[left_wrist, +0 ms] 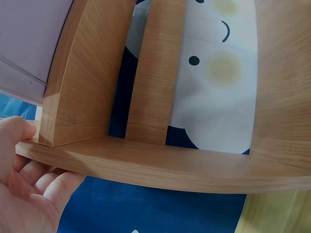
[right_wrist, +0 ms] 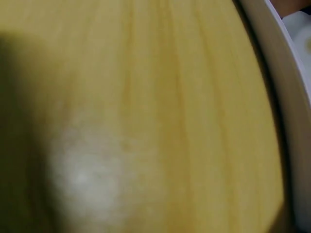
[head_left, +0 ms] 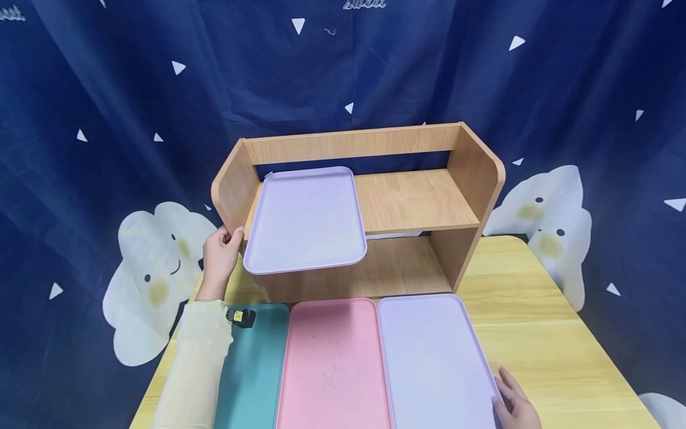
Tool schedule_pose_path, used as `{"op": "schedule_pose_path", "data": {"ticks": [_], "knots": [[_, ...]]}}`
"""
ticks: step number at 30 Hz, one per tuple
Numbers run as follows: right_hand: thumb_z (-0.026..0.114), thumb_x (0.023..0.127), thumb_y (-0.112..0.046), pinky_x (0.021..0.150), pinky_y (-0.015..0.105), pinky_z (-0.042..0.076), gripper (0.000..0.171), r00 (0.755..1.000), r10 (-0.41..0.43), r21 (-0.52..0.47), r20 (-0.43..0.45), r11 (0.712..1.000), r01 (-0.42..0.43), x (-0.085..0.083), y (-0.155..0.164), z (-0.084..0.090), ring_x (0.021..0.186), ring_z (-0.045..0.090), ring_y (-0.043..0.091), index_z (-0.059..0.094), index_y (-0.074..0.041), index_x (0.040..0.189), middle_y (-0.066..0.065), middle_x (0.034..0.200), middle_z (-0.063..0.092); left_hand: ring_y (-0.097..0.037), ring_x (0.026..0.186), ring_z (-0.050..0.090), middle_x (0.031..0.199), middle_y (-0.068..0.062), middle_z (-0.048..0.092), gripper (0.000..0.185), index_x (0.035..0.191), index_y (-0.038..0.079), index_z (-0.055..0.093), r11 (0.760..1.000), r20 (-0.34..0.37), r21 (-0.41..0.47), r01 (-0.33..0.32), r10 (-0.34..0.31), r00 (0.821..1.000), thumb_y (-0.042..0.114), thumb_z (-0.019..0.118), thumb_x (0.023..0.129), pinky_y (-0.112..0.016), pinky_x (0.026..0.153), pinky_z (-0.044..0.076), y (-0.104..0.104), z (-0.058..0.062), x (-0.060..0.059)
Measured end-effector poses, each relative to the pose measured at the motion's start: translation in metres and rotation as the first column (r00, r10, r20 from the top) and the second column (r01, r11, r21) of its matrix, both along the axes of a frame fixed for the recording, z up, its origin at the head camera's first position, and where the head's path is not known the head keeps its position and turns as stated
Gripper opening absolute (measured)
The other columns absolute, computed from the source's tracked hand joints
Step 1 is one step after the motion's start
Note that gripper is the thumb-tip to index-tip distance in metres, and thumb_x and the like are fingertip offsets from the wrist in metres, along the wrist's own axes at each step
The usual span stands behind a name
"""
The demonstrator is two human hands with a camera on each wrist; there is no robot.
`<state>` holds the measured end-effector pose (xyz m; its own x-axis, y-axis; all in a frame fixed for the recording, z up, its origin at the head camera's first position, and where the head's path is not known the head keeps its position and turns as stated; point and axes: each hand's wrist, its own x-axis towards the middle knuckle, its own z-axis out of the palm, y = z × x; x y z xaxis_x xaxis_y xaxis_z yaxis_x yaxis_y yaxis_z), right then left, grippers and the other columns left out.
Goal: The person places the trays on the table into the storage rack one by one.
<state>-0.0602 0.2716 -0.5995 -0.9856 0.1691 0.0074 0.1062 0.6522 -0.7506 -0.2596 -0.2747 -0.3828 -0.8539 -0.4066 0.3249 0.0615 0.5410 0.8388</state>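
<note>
A small two-tier wooden shelf (head_left: 418, 196) stands at the back of the table. My left hand (head_left: 221, 262) grips the front edge of its left side panel (left_wrist: 146, 162), thumb on one face and fingers curled round the other. On the upper board lies a lavender tray (head_left: 308, 220), its near end jutting out past the front. Another lavender tray (head_left: 434, 357) lies flat on the table, and my right hand (head_left: 517, 406) rests at its right edge with loose fingers. That tray's side wall (right_wrist: 287, 107) shows in the right wrist view, where my hand cannot be made out.
A pink tray (head_left: 334, 357) and a teal tray (head_left: 257, 363) lie side by side left of the lower lavender tray. My left sleeve (head_left: 193, 369) covers part of the teal one. Bare wood tabletop (head_left: 541, 322) extends on the right. A dark blue curtain (head_left: 343, 71) hangs behind.
</note>
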Motion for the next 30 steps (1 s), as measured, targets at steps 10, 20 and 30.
{"op": "schedule_pose_path", "data": {"ticks": [10, 20, 30], "knots": [[0.048, 0.091, -0.001, 0.083, -0.006, 0.018, 0.032, 0.992, -0.038, -0.009, -0.119, 0.999, 0.037, 0.002, -0.004, 0.002, 0.099, 0.014, -0.036, 0.053, 0.016, 0.118, 0.016, 0.142, 0.042, 0.0, 0.062, 0.051, 0.09, -0.021, 0.068, 0.031, 0.1, -0.003, 0.067, 1.0, -0.018, 0.02, 0.015, -0.015, 1.0, 0.025, 0.055, 0.093, -0.013, 0.053, 0.041, 0.0, 0.0, 0.001], [0.046, 0.095, -0.007, 0.059, 0.021, 0.048, 0.039, 0.989, -0.092, -0.144, 0.112, 0.984, 0.108, -0.003, -0.002, 0.03, 0.067, 0.058, -0.003, 0.045, 0.013, 0.128, 0.033, 0.117, 0.055, -0.001, 0.062, 0.051, 0.086, -0.016, 0.068, 0.032, 0.1, -0.003, 0.067, 1.0, -0.033, 0.02, 0.008, -0.007, 0.999, 0.027, 0.056, 0.092, -0.014, 0.052, 0.04, 0.0, 0.001, 0.001], [0.046, 0.097, -0.015, 0.068, 0.019, 0.048, 0.045, 0.965, -0.055, -0.161, 0.258, 0.982, 0.099, -0.008, 0.002, 0.049, 0.077, 0.051, -0.014, 0.042, 0.01, 0.134, 0.029, 0.128, 0.05, -0.001, 0.06, 0.05, 0.085, -0.018, 0.067, 0.031, 0.099, -0.003, 0.067, 1.0, -0.023, 0.012, 0.008, -0.008, 1.0, 0.025, 0.056, 0.093, -0.014, 0.051, 0.04, 0.0, -0.001, 0.0]]}}
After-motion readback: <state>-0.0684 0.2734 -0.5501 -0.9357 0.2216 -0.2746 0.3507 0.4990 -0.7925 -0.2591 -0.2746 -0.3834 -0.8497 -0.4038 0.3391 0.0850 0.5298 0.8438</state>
